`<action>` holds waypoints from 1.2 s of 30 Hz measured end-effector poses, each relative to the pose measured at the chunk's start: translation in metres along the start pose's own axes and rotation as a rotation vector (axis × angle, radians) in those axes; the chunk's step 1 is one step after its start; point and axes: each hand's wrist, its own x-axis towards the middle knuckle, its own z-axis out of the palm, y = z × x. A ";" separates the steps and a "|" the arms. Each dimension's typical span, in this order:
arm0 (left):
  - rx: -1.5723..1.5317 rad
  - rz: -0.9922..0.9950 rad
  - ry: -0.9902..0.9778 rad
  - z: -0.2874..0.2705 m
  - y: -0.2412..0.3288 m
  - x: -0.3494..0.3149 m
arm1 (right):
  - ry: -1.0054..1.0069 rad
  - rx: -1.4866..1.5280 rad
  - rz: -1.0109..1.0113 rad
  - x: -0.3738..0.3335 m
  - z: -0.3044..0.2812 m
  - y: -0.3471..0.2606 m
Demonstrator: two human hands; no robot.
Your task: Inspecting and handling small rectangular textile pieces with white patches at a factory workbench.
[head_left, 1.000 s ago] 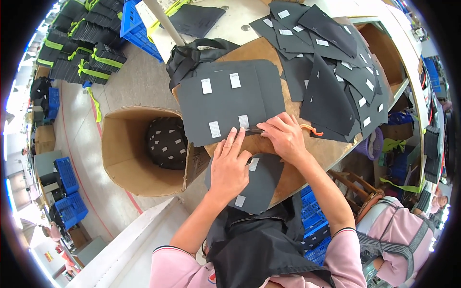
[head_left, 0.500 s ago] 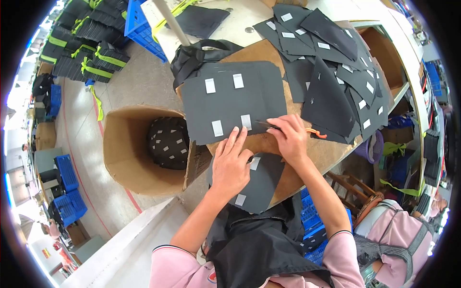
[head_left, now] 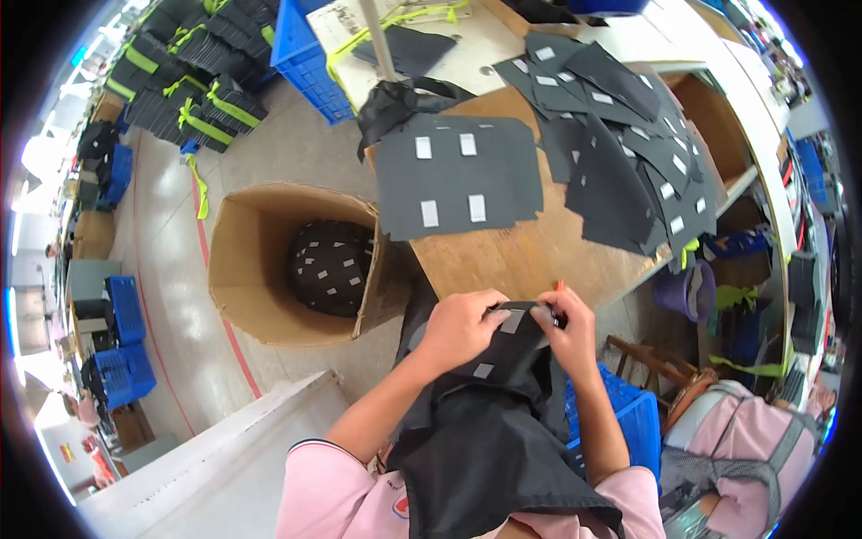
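Both hands have come back from the wooden table (head_left: 530,256) toward the body. The left hand (head_left: 460,325) and right hand (head_left: 567,331) now pinch a dark fabric piece (head_left: 503,346) with pale tags at lower centre. Another tagged fabric panel (head_left: 458,175) lies flat above; a cardboard box (head_left: 269,260) stands left on the concrete floor (head_left: 171,225).

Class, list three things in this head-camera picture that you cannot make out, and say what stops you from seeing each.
1. Head view: the orange object by the right hand shows only a tip; the fingers cover the rest.
2. Head view: most of the dark fabric piece in both hands is hidden by the left hand and folds.
3. Head view: the cardboard box holds dark pieces; its wall hides how deep the pile goes.
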 end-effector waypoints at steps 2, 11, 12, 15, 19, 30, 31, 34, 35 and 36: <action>-0.267 -0.091 -0.143 -0.002 0.002 -0.005 | -0.087 0.203 0.096 -0.004 -0.009 0.000; -0.766 -0.337 -0.268 -0.009 0.029 -0.026 | 0.282 0.001 -0.161 -0.047 -0.032 -0.019; -0.767 -0.321 -0.281 -0.008 0.032 -0.027 | 0.239 -0.004 -0.169 -0.054 -0.036 -0.021; -0.774 -0.325 -0.319 -0.006 0.037 -0.029 | 0.162 -0.041 -0.228 -0.067 -0.040 -0.025; -0.745 -0.312 -0.331 -0.006 0.041 -0.031 | 0.176 -0.013 -0.224 -0.070 -0.032 -0.024; -0.695 -0.316 -0.310 -0.007 0.043 -0.036 | 0.283 -0.044 -0.284 -0.082 -0.030 -0.023; -0.669 -0.315 -0.318 -0.007 0.043 -0.036 | 0.247 -0.042 -0.259 -0.081 -0.031 -0.023; -0.644 -0.316 -0.329 -0.008 0.042 -0.036 | 0.236 -0.064 -0.302 -0.078 -0.031 -0.023; -0.645 -0.321 -0.330 -0.009 0.041 -0.036 | 0.245 -0.061 -0.315 -0.076 -0.031 -0.023; -0.645 -0.322 -0.328 -0.011 0.041 -0.036 | 0.251 -0.064 -0.334 -0.075 -0.030 -0.024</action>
